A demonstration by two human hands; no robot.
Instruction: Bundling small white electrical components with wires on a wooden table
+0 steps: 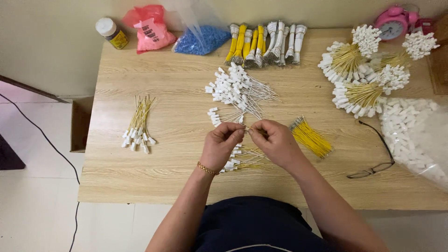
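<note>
Small piece pinched between both grips too tiny to identify, bag of white connectors (far right of the grip) cut off by the edge, wires beneath the hands partly hidden

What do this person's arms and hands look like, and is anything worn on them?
Both forearms are bare, with no sleeves, gloves or rings that I can make out. The left hand has a thin gold-coloured beaded bracelet around its wrist. The right hand has nothing visible on its wrist. The fingers are uncovered.
</note>
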